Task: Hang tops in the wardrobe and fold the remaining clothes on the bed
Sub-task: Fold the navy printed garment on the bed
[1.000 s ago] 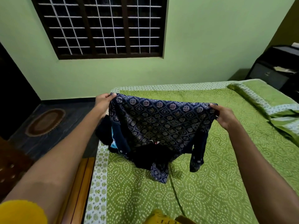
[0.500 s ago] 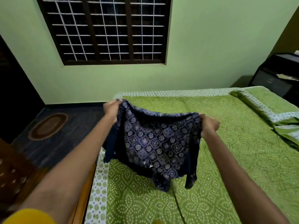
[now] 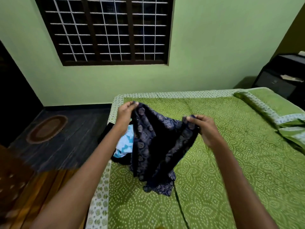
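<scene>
Two hands hold a navy patterned garment above the near-left part of a bed covered in green dotted fabric. Left hand pinches one upper edge; right hand pinches the other, fingers curled round the cloth. Between them the garment sags, its lower end touching the bedcover. A light blue cloth and dark clothing lie just behind it at the bed's left edge.

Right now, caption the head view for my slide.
Both hands, left hand and right hand, hold a navy patterned top above the green bed.
</scene>
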Available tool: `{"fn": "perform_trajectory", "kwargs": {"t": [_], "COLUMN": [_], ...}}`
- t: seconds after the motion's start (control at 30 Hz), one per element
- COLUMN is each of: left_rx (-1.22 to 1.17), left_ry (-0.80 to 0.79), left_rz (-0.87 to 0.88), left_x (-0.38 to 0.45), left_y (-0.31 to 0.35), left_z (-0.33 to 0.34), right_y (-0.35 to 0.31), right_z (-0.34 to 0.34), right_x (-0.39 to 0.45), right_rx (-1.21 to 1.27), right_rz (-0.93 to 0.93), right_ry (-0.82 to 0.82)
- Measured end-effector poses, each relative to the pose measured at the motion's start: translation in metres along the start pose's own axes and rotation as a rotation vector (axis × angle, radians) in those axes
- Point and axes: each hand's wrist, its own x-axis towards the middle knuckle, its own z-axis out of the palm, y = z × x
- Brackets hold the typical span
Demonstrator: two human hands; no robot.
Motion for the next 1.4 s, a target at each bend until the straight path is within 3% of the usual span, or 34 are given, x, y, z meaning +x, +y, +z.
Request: {"fn": "perform_trajectory", "kwargs": {"t": [0.1, 0.17, 0.23, 0.3, 0.37, 0.5, 0.57, 0.73, 0.8, 0.97, 1.07, 1.13, 1.2, 1.33, 1.4], "left_rx": [-0.172, -0.068, -0.103, -0.197, -0.174, 0.025, 0.182, 0.498, 0.558, 0.721, 0.701, 0.699, 0.684, 0.632, 0.608], "left_ry": [-0.299, -0.495, -0.330, 0.063, 0.336, 0.410, 0.308, -0.217, -0.318, -0.194, -0.123, -0.107, -0.137, -0.134, -0.099], "left_rz": [-0.259, -0.369, -0.384, -0.408, -0.450, -0.422, -0.312, 0.025, 0.105, 0.309, 0.287, 0.257, 0.247, 0.255, 0.264], "left_x": [-0.002, -0.003, 0.012, 0.034, 0.050, 0.027, -0.002, -0.057, -0.063, -0.067, -0.063, -0.061, -0.055, -0.041, -0.031], "left_y": [0.020, 0.022, 0.011, -0.009, -0.032, -0.060, -0.071, -0.091, -0.089, -0.085, -0.086, -0.082, -0.078, -0.059, -0.045], "left_z": [-0.043, -0.061, -0.064, -0.063, -0.061, -0.032, -0.014, 0.027, 0.035, 0.039, 0.036, 0.034, 0.031, 0.020, 0.011], "right_y": [-0.013, -0.009, 0.003, 0.029, 0.059, 0.106, 0.104, 0.099, 0.089, 0.070, 0.063, 0.061, 0.065, 0.070, 0.068], "right_z": [-0.046, -0.058, -0.056, -0.058, -0.063, -0.054, -0.023, 0.057, 0.071, 0.076, 0.063, 0.052, 0.040, 0.032, 0.027], "right_x": [-0.007, -0.004, 0.011, 0.033, 0.051, 0.053, 0.031, -0.017, -0.026, -0.030, -0.024, -0.015, -0.003, 0.011, 0.017], "right_rx": [-0.044, -0.129, 0.063, 0.271, 0.351, 0.426, 0.327, -0.039, -0.129, -0.171, -0.187, -0.247, -0.506, -0.948, -1.400], "right_rz": [0.236, 0.286, 0.332, 0.426, 0.429, 0.436, 0.394, 0.195, 0.126, 0.097, 0.043, -0.042, -0.118, -0.095, -0.084], "right_ry": [-0.470, -0.556, -0.270, 0.190, 0.479, 0.693, 0.753, 0.279, 0.165, -0.030, -0.094, -0.049, -0.048, -0.247, -0.317]}}
